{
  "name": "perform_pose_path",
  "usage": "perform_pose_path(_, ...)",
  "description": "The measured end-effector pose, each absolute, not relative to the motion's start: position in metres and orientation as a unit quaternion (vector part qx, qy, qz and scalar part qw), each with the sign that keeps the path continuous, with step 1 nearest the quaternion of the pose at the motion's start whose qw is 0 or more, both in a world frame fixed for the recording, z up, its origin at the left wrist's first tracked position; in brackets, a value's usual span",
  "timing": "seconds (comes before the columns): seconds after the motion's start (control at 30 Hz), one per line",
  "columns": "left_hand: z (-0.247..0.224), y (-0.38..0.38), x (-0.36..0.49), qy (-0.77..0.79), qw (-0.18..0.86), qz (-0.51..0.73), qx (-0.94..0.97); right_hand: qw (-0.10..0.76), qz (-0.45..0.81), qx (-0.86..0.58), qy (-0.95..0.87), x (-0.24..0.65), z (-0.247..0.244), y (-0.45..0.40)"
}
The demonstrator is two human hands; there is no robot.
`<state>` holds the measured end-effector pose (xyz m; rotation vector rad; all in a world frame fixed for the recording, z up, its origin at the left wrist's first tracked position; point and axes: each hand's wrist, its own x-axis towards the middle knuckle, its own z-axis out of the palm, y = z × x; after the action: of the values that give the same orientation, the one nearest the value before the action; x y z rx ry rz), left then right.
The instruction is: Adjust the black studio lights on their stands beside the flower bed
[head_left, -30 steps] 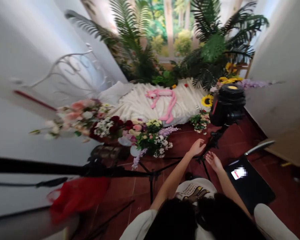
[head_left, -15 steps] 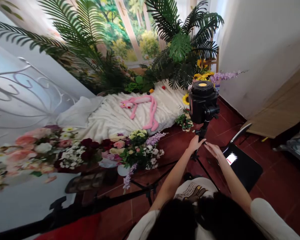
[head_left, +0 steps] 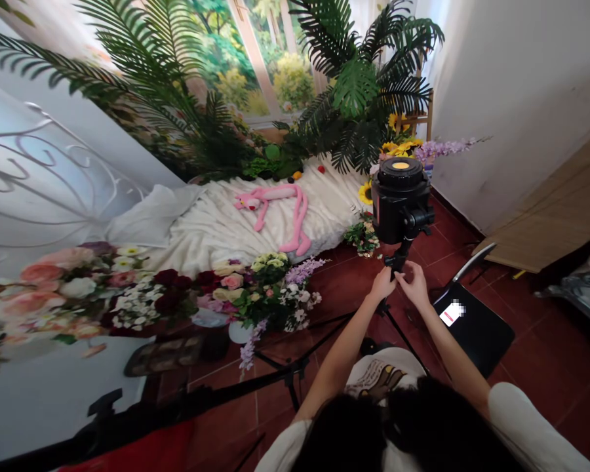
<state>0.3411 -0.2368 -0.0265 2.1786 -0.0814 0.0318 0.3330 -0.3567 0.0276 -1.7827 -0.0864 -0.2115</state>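
A black studio light (head_left: 400, 196) with a round yellow disc on top is mounted on a black light stand (head_left: 398, 257). My left hand (head_left: 383, 286) is closed around the stand's pole just below the lamp head. On the pole's right side, at the same height, my right hand (head_left: 415, 286) has its thumb and fingers curled in against the stand. The exact part between those right fingers is hidden. Beneath my hands the stand's legs (head_left: 398, 328) spread toward the floor.
A black chair (head_left: 476, 334) with a bright-screened phone (head_left: 451, 313) on it is at my right. Flowers (head_left: 270, 288) and a black boom pole (head_left: 177, 406) lie to the left. Beyond, a pink plush toy (head_left: 275, 193) rests on a white fur cover (head_left: 211, 216).
My right hand's fingers, stretched out flatter before, are now curled up and in at the pole. My left hand keeps its hold, slightly lower. The lamp stays nearly in place.
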Motion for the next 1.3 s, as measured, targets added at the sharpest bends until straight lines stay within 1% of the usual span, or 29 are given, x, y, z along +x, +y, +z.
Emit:
perform_pose_path(0.17,-0.024,-0.240,0.340,-0.027,0.446,0.009,0.895,0.598,-0.046,-0.800,-0.030,0.352,0.027,-0.339)
perform_pose_path(0.23,-0.019,-0.242,0.340,-0.015,0.436,0.004,0.900,0.605,-0.054,-0.794,-0.033,0.356,0.035,-0.337)
perform_pose_path(0.3,-0.013,-0.243,0.341,0.003,0.428,-0.002,0.904,0.626,-0.070,-0.775,-0.045,0.359,0.054,-0.335)
perform_pose_path(0.4,-0.002,-0.245,0.346,0.040,0.411,-0.027,0.911,0.653,-0.091,-0.747,-0.080,0.365,0.096,-0.334)
perform_pose_path(0.53,0.009,-0.249,0.358,0.107,0.361,-0.054,0.925,0.640,-0.149,-0.742,-0.128,0.377,0.150,-0.334)
perform_pose_path(0.6,0.012,-0.251,0.364,0.134,0.344,-0.057,0.928,0.626,-0.169,-0.747,-0.147,0.381,0.164,-0.334)
perform_pose_path(0.7,0.014,-0.254,0.369,0.148,0.339,-0.052,0.928,0.618,-0.169,-0.752,-0.159,0.383,0.168,-0.333)
perform_pose_path(0.83,0.014,-0.255,0.368,0.146,0.335,-0.048,0.930,0.626,-0.151,-0.748,-0.161,0.380,0.158,-0.335)
perform_pose_path(0.93,0.013,-0.254,0.367,0.138,0.336,-0.046,0.931,0.623,-0.129,-0.755,-0.158,0.374,0.140,-0.350)
perform_pose_path(1.0,0.014,-0.254,0.366,0.134,0.338,-0.044,0.931,0.595,-0.102,-0.786,-0.135,0.365,0.117,-0.367)
perform_pose_path(1.07,0.015,-0.254,0.366,0.135,0.339,-0.045,0.930,0.549,-0.054,-0.830,-0.083,0.354,0.086,-0.384)
perform_pose_path(1.13,0.017,-0.254,0.365,0.141,0.340,-0.047,0.929,0.516,0.016,-0.856,-0.019,0.342,0.052,-0.396)
perform_pose_path(1.17,0.018,-0.255,0.365,0.146,0.340,-0.046,0.928,0.513,0.049,-0.857,0.003,0.337,0.036,-0.398)
perform_pose_path(1.23,0.019,-0.256,0.365,0.155,0.339,-0.044,0.927,0.549,0.097,-0.829,0.040,0.330,0.009,-0.394)
perform_pose_path(1.3,0.019,-0.256,0.365,0.157,0.338,-0.043,0.927,0.643,0.145,-0.747,0.086,0.328,-0.008,-0.384)
